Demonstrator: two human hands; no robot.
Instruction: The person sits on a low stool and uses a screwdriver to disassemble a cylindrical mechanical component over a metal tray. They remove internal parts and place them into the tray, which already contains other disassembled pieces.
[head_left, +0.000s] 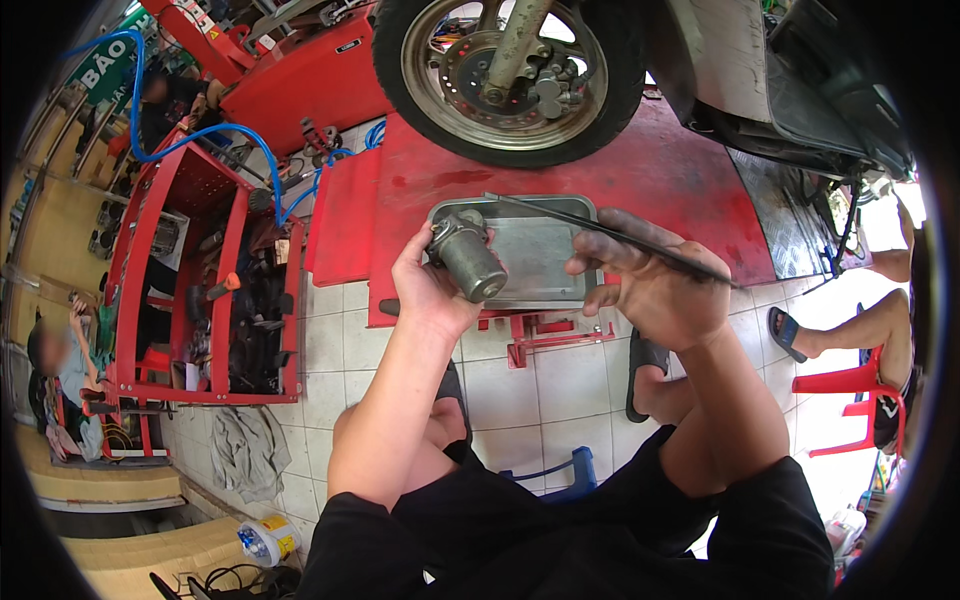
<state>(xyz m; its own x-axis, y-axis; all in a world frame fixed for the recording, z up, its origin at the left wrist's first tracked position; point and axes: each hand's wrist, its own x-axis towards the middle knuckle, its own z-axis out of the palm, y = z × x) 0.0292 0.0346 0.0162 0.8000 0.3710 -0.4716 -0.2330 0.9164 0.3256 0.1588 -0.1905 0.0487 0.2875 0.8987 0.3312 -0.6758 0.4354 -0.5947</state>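
My left hand (437,292) is wrapped round a grey metal starter motor (471,262), a stout cylinder with a rounded end towards me. Its upper end has a bracket-like part and my fingers hide its sides. My right hand (672,275), blackened on the fingers, holds a long thin dark rod (610,230) that slants across the fingers and palm. The rod's lighter tip reaches left to just above the motor, seemingly apart from it. Beneath both hands is a shallow metal tray (545,297), resting on a red lift platform (420,165).
A motorbike's front wheel (395,100) stands on the platform beyond the tray. To the left is a red tool cart (125,330) with a blue air hose (235,128) above it. A grey rag (245,455) lies on the tiles. People sit at both sides, one by a red chair (835,383).
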